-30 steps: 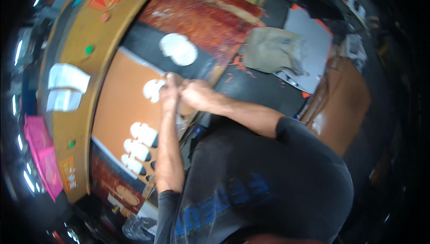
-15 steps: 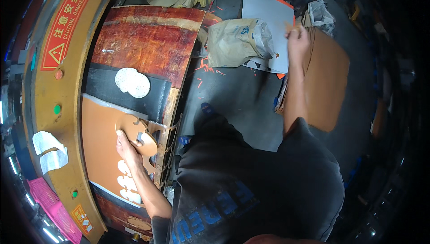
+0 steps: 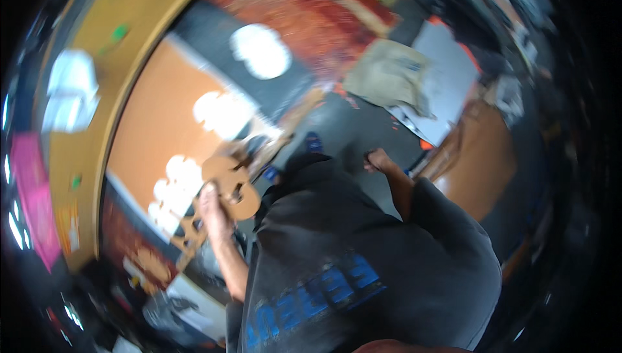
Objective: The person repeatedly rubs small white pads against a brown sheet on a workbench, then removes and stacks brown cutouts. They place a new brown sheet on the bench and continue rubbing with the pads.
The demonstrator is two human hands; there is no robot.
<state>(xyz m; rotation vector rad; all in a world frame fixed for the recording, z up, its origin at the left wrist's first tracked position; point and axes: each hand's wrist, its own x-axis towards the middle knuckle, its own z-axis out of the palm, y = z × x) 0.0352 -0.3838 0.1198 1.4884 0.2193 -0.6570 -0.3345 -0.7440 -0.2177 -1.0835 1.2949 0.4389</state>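
The left hand (image 3: 215,215) gripped a tan cut-out (image 3: 224,179) of two joined lobes, with the thumb pressed on its upper face and the other fingers mostly hidden beneath; whether it was one layer or several could not be told. Handling it well, in my judgement, meant keeping the thumb flat on a broad lobe and away from the notch at the waist, with light, even pressure so that the narrow part did not bend; any layers under it would have wanted their edges flush. It also seemed wise to hold it clear of the holed tan offcut (image 3: 186,239) at 8 o'clock from that hand, whose open rings might have snagged it. Measured from the thumb tip, one lobe lay toward 1 o'clock and the other toward 4. The right hand (image 3: 378,160) was well apart at 2 o'clock from the left, seen against the grey floor (image 3: 350,136); its fingers were curled, but blur left me unable to tell whether they closed on anything. A group of white shapes (image 3: 176,184) lay on the brown sheet (image 3: 146,107) at 10 o'clock from the left hand, and a white lobed form (image 3: 261,52) lay on the dark pad (image 3: 201,26), farther off between 12 and 1.
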